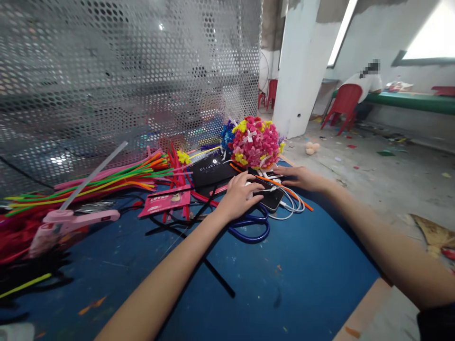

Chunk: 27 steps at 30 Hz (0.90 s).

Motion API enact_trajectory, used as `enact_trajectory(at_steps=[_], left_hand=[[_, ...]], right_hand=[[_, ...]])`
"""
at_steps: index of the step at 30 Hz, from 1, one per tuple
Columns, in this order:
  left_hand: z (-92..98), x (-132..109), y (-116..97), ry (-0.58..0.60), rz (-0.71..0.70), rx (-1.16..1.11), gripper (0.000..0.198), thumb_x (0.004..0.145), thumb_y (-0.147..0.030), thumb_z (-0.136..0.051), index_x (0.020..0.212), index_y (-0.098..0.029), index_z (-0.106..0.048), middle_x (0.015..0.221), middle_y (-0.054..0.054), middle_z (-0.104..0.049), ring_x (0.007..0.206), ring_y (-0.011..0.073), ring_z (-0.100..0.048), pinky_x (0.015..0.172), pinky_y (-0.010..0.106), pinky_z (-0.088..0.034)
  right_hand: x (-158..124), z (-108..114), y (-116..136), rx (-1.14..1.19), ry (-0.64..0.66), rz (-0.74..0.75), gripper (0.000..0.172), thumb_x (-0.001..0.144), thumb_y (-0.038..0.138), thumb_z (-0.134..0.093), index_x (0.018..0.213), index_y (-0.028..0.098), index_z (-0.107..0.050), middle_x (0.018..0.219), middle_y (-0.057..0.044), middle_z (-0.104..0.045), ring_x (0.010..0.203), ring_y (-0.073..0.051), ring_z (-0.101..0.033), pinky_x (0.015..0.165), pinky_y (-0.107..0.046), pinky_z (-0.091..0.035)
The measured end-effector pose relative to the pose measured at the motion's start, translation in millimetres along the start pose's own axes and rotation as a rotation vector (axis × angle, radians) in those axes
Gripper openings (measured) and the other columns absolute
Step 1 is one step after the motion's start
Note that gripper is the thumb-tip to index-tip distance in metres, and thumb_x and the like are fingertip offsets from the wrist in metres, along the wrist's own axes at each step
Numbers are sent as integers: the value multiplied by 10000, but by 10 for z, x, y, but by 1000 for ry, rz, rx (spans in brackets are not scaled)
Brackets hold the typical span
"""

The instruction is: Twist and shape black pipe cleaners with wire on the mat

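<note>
My left hand (239, 195) is over a dark phone (270, 196), its fingers apart and a little bent. A small white object shows between its thumb and fingers; I cannot make out its kind. A white cable (296, 201) loops to the right of the phone. My right hand (300, 177) reaches in from the right, fingers stretched out over white pieces at the cluttered back edge. The blue handles of scissors (254, 232) stick out below my left hand. Behind both hands stands a ball-shaped bouquet of fuzzy pink, yellow and blue flowers (254, 142). An orange pipe cleaner (295, 195) crosses the phone.
A black timer display (212, 169) stands behind a pink card (167, 201). Colourful pipe cleaners (117, 182) and a pink glue gun (76, 219) lie left on the blue table (249, 284). A perforated metal panel (124, 71) rises behind. Another person sits on a red chair (344, 105) far right.
</note>
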<state>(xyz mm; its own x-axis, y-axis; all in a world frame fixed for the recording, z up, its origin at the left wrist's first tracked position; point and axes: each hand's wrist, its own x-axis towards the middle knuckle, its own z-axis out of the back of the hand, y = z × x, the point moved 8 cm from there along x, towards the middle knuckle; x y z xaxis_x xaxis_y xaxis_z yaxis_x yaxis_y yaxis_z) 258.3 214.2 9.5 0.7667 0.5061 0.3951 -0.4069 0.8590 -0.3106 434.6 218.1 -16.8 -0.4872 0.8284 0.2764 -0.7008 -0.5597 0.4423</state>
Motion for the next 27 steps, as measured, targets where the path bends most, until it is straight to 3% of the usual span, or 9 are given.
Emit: enact_trajectory(at_steps=[7, 13, 23, 25, 27], left_hand=[[25, 76, -37, -35, -14, -39, 127, 836, -225, -557, 856, -195, -679, 1090, 67, -544, 1120, 230, -459, 983, 408, -374], [12, 108, -62, -22, -69, -54, 100, 828, -196, -554, 824, -167, -649, 1084, 74, -548, 1164, 225, -427, 1013, 383, -353], [-76, 166, -71, 30, -58, -24, 95, 837, -201, -535, 818, -180, -625, 1130, 68, -564, 1246, 258, -360, 1039, 470, -273], [-49, 159, -85, 25, -42, -3, 109, 833, -264, -562, 892, -192, -618, 1189, 67, -551, 1273, 287, -324, 1046, 554, -202], [38, 124, -84, 19, -8, 22, 292, 805, -372, -599, 1047, -210, -573, 1255, 75, -516, 1287, 314, -296, 1031, 627, -145]], right_hand=[[-3, 25, -8, -50, 15, -24, 429, 810, 266, -569, 1234, 201, -544, 1300, -77, -511, 1234, -256, -442, 1026, -455, -381], [25, 43, 51, -100, -28, -21, 400, 780, 255, -577, 1177, 203, -592, 1249, -75, -557, 1187, -259, -496, 1013, -457, -400], [24, 38, 93, -116, -64, -29, 388, 777, 231, -557, 1162, 212, -604, 1204, -57, -596, 1162, -258, -520, 1008, -442, -416], [16, 36, 92, -119, -72, -54, 392, 772, 234, -558, 1161, 233, -601, 1217, -43, -588, 1182, -253, -503, 1009, -442, -413], [4, 38, 94, -124, -82, -72, 385, 773, 238, -547, 1154, 230, -605, 1225, -47, -583, 1188, -253, -497, 1007, -444, -410]])
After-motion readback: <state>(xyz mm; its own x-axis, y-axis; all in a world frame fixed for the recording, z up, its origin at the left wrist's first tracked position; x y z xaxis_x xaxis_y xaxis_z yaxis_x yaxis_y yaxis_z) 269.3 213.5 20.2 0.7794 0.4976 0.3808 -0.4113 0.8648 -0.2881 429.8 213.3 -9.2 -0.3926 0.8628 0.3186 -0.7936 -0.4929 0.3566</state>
